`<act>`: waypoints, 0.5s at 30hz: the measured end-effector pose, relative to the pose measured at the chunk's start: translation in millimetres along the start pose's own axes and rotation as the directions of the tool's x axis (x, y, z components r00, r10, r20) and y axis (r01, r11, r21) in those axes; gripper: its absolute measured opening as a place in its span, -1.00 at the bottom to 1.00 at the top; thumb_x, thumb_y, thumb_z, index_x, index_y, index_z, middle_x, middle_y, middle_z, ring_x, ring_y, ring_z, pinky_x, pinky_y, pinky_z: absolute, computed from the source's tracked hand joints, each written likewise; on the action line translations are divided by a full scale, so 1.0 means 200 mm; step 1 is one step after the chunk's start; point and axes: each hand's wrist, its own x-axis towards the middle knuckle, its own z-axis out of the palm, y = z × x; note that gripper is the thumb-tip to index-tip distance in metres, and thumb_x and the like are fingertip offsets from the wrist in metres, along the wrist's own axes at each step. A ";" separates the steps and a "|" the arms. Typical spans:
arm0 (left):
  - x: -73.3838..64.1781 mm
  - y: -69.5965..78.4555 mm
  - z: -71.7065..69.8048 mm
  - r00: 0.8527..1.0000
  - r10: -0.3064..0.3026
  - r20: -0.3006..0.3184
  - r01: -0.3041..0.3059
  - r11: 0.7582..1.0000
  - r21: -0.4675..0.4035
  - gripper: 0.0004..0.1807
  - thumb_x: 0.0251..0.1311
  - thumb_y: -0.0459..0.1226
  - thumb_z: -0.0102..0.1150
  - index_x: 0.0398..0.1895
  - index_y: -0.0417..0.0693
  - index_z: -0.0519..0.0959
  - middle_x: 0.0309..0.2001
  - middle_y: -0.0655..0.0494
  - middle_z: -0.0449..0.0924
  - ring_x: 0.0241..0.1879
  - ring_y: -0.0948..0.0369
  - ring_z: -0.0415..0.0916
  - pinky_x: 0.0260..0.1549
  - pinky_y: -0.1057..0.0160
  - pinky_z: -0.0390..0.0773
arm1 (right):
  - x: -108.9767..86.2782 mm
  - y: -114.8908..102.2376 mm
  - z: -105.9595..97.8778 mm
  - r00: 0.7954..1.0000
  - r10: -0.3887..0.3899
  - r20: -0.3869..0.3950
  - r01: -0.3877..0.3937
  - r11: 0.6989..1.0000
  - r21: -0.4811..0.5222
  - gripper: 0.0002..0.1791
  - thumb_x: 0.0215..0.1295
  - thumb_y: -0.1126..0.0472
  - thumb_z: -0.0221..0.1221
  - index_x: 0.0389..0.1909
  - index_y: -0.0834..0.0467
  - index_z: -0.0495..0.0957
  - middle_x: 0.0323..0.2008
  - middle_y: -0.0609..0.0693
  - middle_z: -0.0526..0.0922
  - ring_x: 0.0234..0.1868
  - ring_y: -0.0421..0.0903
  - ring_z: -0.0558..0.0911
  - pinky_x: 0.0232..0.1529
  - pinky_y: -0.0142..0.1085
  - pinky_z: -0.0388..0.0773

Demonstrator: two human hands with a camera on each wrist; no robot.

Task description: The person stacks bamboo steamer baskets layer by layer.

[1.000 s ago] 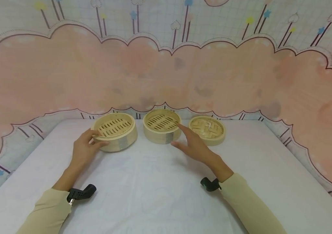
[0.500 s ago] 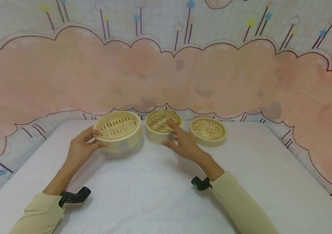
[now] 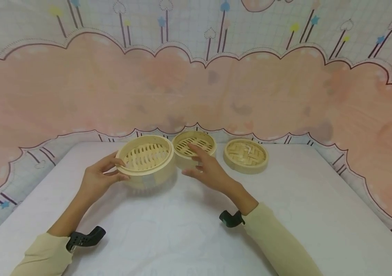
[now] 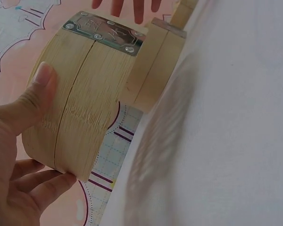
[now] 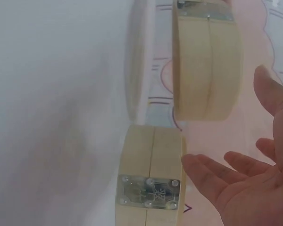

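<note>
My left hand (image 3: pixel 101 176) grips the near left rim of a round bamboo steamer basket (image 3: pixel 147 174) with a slatted floor, thumb outside the wall. In the left wrist view this steamer basket (image 4: pixel 85 99), with its metal plate, hangs over the cloth and casts a shadow. My right hand (image 3: pixel 213 172) has its fingers spread in front of a second bamboo steamer basket (image 3: pixel 185 163), partly covering it. In the right wrist view the right hand (image 5: pixel 245 183) has its fingertips right at the rim of this second steamer basket (image 5: pixel 148 157), with the raised one above it in the picture.
A woven bamboo steamer lid (image 3: pixel 246 155) lies to the right of the second steamer basket. All rests on a white-covered table (image 3: pixel 168 237). Behind its far edge hangs a patterned backdrop cloth (image 3: pixel 196 92). A black wrist camera (image 3: pixel 87 237) sits on my left wrist, another (image 3: pixel 231 219) on my right.
My left hand has lifted its steamer basket off the table and carried it to the right, nearer the second one. My right hand has moved left across the front of the second basket.
</note>
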 end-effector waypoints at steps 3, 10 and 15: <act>-0.01 0.00 0.01 1.000 0.021 0.007 -0.021 1.000 -0.021 -0.61 -0.06 -0.34 0.46 -0.17 -0.32 0.54 0.35 -0.18 0.24 0.26 -0.17 0.27 -0.13 0.48 0.53 | -0.01 0.00 0.00 1.000 0.004 0.010 -0.004 1.000 -0.001 -0.08 0.20 0.01 0.30 0.48 -0.07 -0.01 0.45 -0.05 0.08 0.32 0.10 0.32 0.16 -0.09 0.47; -0.03 0.02 0.04 0.997 0.070 0.042 -0.066 0.994 -0.085 -0.65 -0.09 -0.41 0.45 -0.22 -0.32 0.55 0.33 -0.20 0.28 0.24 -0.14 0.31 -0.11 0.41 0.55 | -0.03 0.02 0.01 1.000 -0.027 0.008 0.027 1.000 0.012 -0.09 0.18 0.07 0.33 0.47 -0.04 0.03 0.43 -0.06 0.12 0.29 0.10 0.35 0.13 -0.13 0.50; -0.04 0.04 0.07 0.994 0.079 0.075 -0.069 0.990 -0.124 -0.64 -0.13 -0.43 0.47 -0.24 -0.31 0.55 0.34 -0.17 0.27 0.20 -0.06 0.38 -0.12 0.38 0.57 | -0.04 0.02 0.00 0.996 -0.084 -0.004 0.084 0.996 0.018 -0.14 0.15 0.12 0.35 0.43 -0.06 0.13 0.43 -0.02 0.11 0.28 0.15 0.35 0.10 -0.08 0.52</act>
